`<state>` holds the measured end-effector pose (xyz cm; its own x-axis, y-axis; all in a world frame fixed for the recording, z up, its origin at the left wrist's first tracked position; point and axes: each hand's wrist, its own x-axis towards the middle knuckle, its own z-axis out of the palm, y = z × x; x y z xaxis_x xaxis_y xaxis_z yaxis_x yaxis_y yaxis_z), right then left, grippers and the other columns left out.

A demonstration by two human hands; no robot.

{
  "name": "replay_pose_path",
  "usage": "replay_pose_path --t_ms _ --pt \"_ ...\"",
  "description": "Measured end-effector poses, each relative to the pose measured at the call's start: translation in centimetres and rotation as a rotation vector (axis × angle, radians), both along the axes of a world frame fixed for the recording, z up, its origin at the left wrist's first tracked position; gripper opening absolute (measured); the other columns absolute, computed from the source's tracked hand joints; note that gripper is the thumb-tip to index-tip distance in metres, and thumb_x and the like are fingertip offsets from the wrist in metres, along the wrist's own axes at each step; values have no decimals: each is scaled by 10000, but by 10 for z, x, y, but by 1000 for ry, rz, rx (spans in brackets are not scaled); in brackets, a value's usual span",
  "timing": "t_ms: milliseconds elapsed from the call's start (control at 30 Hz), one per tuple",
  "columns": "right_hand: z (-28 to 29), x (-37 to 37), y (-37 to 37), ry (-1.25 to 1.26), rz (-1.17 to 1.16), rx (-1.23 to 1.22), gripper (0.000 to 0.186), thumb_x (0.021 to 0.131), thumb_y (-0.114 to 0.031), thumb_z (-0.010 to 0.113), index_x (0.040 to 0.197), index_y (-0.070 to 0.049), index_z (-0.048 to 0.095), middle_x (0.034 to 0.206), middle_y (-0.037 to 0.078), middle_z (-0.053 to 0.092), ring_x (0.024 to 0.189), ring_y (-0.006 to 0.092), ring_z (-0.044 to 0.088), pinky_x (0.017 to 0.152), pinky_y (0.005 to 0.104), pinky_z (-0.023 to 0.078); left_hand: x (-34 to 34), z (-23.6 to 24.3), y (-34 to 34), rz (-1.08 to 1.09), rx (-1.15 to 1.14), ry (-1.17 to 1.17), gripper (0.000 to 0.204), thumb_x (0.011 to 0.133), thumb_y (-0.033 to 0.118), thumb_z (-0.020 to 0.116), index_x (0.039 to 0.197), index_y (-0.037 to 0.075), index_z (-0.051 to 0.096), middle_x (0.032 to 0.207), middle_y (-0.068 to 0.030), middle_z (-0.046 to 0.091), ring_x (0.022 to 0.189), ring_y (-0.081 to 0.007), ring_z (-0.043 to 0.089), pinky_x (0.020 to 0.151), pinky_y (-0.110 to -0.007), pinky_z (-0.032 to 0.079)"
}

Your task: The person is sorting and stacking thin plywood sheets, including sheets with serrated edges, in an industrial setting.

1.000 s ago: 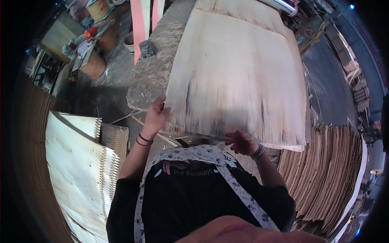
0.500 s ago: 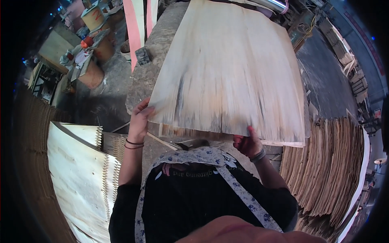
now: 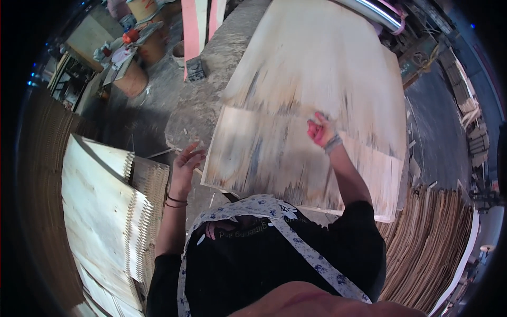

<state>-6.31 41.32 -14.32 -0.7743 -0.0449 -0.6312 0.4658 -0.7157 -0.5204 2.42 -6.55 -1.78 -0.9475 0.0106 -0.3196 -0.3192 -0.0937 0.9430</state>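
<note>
A pale wood veneer sheet [image 3: 327, 58] with dark streaks lies on the bench, its ragged near edge resting across another stained sheet [image 3: 253, 142]. My right hand [image 3: 321, 132] is over the veneer near that edge. Its fingers look partly curled and are smeared by motion; whether they grip the edge does not show. Fingers apart and holding nothing, my left hand [image 3: 188, 164] is just off the left edge of the lower sheet.
A metal roller [image 3: 375, 13] crosses the bench's far end. Veneer stacks stand at my left [image 3: 100, 201] and right [image 3: 422, 248]. A dark block [image 3: 195, 68] sits on the worn bench top [image 3: 211, 79] near pink and white strips [image 3: 194, 31]. Tubs [image 3: 130, 79] stand far left.
The upper sheet has slid away from me toward the roller, baring the sheet beneath. My left hand has let go of its edge; my right hand has moved forward over the veneer.
</note>
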Motion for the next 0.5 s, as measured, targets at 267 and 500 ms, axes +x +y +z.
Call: replay_pose_path --t_ms 267,500 --pt "-3 -170 98 153 -327 -216 287 840 -380 590 1002 -146 553 960 109 637 780 253 636 734 414 510 -2 -53 12 -14 -206 193 398 825 73 595 1203 -29 529 1064 -109 637 950 -138 592 849 -256 447" --pt "-24 -62 5 204 -235 105 417 907 -261 525 1259 -64 420 1156 144 564 1069 295 541 929 430 444 9 -98 12 -287 -875 454 498 790 198 619 1205 -46 490 1174 -266 534 1093 -407 513 924 -405 431"
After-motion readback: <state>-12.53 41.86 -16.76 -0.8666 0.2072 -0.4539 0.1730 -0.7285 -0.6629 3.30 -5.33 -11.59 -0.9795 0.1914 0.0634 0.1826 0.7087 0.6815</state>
